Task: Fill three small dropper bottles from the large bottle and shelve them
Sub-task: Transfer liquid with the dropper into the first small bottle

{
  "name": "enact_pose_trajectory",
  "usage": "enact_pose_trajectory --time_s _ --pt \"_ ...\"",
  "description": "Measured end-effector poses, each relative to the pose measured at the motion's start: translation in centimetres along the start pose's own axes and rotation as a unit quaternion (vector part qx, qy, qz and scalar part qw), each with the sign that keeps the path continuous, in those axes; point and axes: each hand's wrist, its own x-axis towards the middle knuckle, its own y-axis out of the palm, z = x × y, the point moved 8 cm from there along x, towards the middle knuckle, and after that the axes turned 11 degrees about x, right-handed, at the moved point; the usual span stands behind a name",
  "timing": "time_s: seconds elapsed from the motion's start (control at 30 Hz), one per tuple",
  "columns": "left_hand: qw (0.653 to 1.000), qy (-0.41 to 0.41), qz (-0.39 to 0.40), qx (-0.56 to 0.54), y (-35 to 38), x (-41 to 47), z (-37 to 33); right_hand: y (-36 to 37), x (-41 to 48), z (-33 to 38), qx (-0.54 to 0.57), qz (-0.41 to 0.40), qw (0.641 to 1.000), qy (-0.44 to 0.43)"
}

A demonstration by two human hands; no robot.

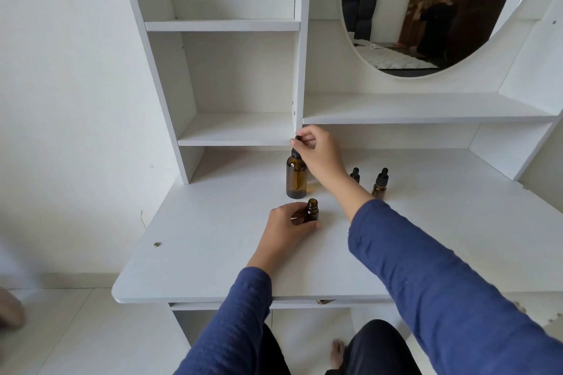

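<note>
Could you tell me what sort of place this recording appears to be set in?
Probably a bedroom at home: a white dressing table with a round mirror and open shelves, and the mirror reflects a quilted mattress.

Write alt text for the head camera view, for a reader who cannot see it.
At a white desk, the right hand pinches the dropper top of a large amber bottle while the left hand holds a small open amber bottle upright. Two capped small bottles stand to the right, below bare white shelves.
</note>
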Motion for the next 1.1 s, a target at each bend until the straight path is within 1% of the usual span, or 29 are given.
enact_pose_trajectory --time_s 0.17,0.37,0.63,1.0,1.1 --pt "1.000 -0.001 0.003 -0.003 0.0 0.2 0.3 -0.3 0.5 -0.4 -0.001 -0.026 1.000 0.006" --pt "1.000 0.000 0.002 -0.003 0.1 0.3 0.4 -0.2 0.6 0.0 -0.011 -0.018 1.000 -0.011" --pt "1.000 0.000 0.002 -0.004 0.1 0.3 0.3 -0.4 0.3 -0.4 -0.001 -0.036 0.999 -0.019" --pt "1.000 -0.006 0.008 -0.013 0.1 0.2 0.5 -0.5 0.4 0.3 -0.025 -0.019 0.999 -0.022" --pt "1.000 -0.004 0.010 -0.002 0.1 0.1 0.4 -1.0 0.7 0.8 -0.016 -0.036 0.999 -0.029"
